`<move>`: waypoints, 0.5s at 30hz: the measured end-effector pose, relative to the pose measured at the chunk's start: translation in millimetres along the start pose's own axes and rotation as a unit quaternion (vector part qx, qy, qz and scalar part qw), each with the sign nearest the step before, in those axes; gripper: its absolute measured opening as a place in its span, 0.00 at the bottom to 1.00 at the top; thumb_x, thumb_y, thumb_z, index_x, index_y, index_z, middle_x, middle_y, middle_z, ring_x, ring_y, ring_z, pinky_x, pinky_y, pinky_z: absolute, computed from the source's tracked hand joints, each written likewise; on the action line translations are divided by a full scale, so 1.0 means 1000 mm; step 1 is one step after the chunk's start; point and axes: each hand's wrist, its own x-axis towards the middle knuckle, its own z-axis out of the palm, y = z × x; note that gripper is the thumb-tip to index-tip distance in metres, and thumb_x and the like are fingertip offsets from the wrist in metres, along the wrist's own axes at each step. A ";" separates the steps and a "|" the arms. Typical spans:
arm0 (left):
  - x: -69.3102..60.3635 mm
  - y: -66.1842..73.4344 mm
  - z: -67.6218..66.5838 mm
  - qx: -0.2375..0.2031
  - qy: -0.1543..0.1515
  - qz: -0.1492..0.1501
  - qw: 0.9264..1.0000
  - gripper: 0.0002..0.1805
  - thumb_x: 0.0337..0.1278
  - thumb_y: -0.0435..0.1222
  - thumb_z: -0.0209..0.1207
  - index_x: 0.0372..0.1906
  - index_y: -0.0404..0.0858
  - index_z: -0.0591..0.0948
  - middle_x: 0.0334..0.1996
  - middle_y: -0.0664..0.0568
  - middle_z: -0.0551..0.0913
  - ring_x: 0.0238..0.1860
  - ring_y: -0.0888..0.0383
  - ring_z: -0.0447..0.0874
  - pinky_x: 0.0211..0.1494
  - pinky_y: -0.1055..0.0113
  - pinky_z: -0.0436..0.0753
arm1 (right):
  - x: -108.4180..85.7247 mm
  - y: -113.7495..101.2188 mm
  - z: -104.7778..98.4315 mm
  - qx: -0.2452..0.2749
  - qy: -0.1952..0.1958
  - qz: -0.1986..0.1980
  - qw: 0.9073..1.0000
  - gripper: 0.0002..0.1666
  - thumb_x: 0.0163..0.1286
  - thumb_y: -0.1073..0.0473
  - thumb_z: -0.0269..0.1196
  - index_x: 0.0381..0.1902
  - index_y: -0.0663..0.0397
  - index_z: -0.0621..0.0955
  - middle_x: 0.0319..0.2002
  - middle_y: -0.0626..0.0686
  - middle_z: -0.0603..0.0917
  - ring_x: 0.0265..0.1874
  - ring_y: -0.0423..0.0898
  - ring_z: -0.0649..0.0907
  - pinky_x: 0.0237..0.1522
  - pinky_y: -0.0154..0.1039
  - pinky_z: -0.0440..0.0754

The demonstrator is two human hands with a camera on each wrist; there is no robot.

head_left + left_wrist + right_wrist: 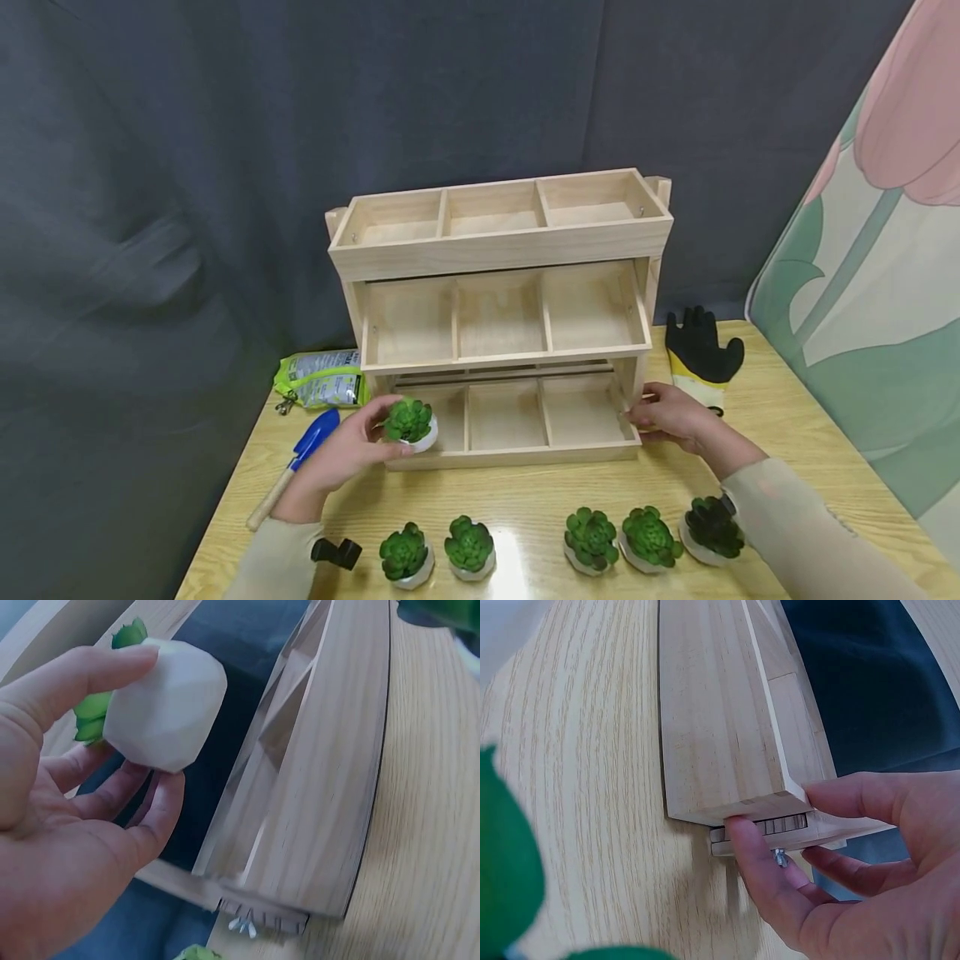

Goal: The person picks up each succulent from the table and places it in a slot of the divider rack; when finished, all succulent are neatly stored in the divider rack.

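The left hand [348,450] grips a small green succulent [408,419] in a white pot [169,705], thumb on one side and fingers curled round the other. This pot is held at the left end of the bottom tier of a three-tier wooden shelf [513,457]. At that tier's right end, the right hand [678,418] pinches the corner of the shelf [720,742], its fingertips near a metal wing screw [781,858]. Each tier is split into three compartments, and none of them holds a plant.
Several potted succulents [469,546] stand along the table's front. A blue trowel [317,432] and a green-grey bag [324,379] lie left of the shelf. On the right lies a black and yellow glove [701,354]. A dark curtain [480,92] hangs behind.
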 end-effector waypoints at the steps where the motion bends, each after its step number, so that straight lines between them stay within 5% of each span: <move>1: 0.003 0.001 0.002 -0.003 0.001 -0.002 1.000 0.42 0.59 0.36 0.76 0.76 0.38 0.70 0.69 0.38 0.77 0.65 0.50 0.79 0.73 0.54 0.76 | 0.000 0.000 0.000 0.000 0.000 -0.001 1.000 0.43 0.80 0.63 0.59 0.80 0.79 0.52 0.72 0.79 0.67 0.62 0.63 0.82 0.58 0.54 0.90; 7: 0.014 0.003 0.012 -0.008 0.005 -0.020 1.000 0.42 0.60 0.34 0.75 0.77 0.36 0.68 0.66 0.35 0.79 0.61 0.49 0.82 0.60 0.67 0.82 | 0.001 0.001 0.000 0.003 -0.001 -0.002 1.000 0.43 0.79 0.63 0.59 0.79 0.79 0.53 0.71 0.79 0.68 0.62 0.62 0.82 0.58 0.53 0.90; 15: 0.031 0.006 0.022 0.019 0.012 -0.051 0.998 0.44 0.59 0.34 0.73 0.78 0.30 0.66 0.67 0.33 0.78 0.63 0.44 0.82 0.62 0.60 0.85 | 0.001 -0.001 -0.001 0.001 0.000 0.002 1.000 0.43 0.79 0.63 0.59 0.80 0.78 0.52 0.72 0.79 0.66 0.62 0.62 0.82 0.58 0.54 0.90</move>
